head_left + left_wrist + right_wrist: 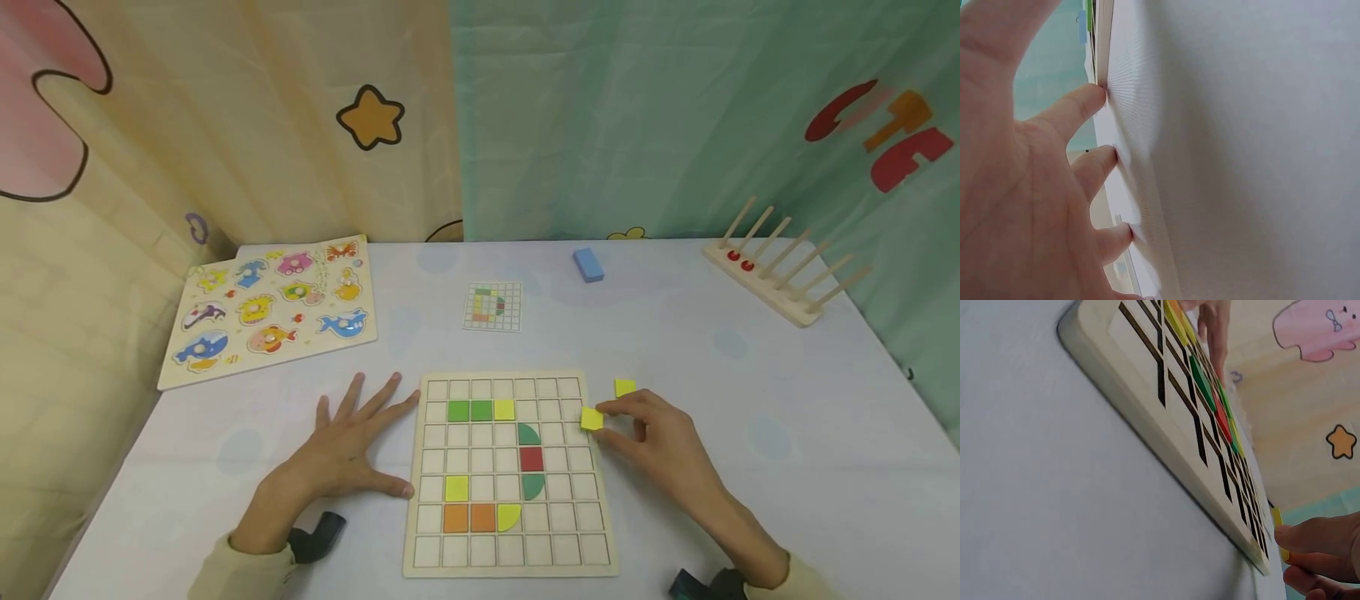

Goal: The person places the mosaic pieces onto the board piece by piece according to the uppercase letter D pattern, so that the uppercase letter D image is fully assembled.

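Observation:
A wooden grid board (pixel 551 546) lies in front of me, with green, yellow, red and orange tiles set in some of its squares. My right hand (pixel 660 442) pinches a yellow square tile (pixel 592 418) between thumb and fingertips at the board's right edge; the right wrist view shows the tile (pixel 1277 517) edge-on. Just beyond those fingers, another yellow tile (pixel 624 387) rests on the table. My left hand (pixel 337 454) is spread on the table, its thumb and a fingertip touching the board's left side.
A small printed pattern card (pixel 492 307) lies behind the board. Farther back are a blue block (pixel 588 265), an animal peg puzzle (pixel 273 304) at left and a wooden peg rack (pixel 772 287) with red beads at right. Curtains (pixel 600 117) hang behind the table.

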`<action>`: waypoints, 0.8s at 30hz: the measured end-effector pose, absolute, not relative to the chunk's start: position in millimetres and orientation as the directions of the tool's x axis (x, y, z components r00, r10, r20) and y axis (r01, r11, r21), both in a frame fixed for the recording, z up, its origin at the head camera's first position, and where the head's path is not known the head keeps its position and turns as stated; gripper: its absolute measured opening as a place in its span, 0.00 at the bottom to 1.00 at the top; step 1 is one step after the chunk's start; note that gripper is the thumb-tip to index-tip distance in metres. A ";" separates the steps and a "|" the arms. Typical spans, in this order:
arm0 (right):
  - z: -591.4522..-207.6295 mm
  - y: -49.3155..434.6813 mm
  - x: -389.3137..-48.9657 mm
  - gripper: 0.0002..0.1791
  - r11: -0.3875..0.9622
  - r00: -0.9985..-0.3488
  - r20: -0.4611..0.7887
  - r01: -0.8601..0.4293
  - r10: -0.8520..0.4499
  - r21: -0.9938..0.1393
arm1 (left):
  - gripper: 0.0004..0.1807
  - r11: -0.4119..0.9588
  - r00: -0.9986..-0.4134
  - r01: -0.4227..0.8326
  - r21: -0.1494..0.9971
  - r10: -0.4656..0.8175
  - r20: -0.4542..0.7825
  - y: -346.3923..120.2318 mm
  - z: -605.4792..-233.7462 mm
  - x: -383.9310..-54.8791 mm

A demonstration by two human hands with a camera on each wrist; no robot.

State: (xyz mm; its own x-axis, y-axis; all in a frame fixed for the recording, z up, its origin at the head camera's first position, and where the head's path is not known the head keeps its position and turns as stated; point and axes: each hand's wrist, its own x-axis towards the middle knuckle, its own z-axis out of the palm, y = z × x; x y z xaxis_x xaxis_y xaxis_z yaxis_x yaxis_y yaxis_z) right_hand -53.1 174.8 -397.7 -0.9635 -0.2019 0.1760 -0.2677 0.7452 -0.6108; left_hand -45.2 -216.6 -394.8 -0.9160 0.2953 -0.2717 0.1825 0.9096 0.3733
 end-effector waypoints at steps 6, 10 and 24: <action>-398.2 144.9 -51.8 0.16 0.708 -0.952 0.135 -0.295 -0.275 -0.642 | 0.66 0.910 -0.916 0.182 0.374 0.295 -0.271 -216.7 -395.9 -45.2; -397.5 124.5 -50.5 0.15 0.672 -0.940 0.115 -0.313 -0.322 -0.671 | 0.66 0.911 -0.916 0.186 0.369 0.297 -0.271 -217.2 -396.0 -45.4; -400.8 67.9 -45.4 0.13 0.659 -0.881 0.075 -0.403 -0.467 -0.635 | 0.66 0.917 -0.917 0.183 0.354 0.289 -0.275 -216.6 -396.7 -45.6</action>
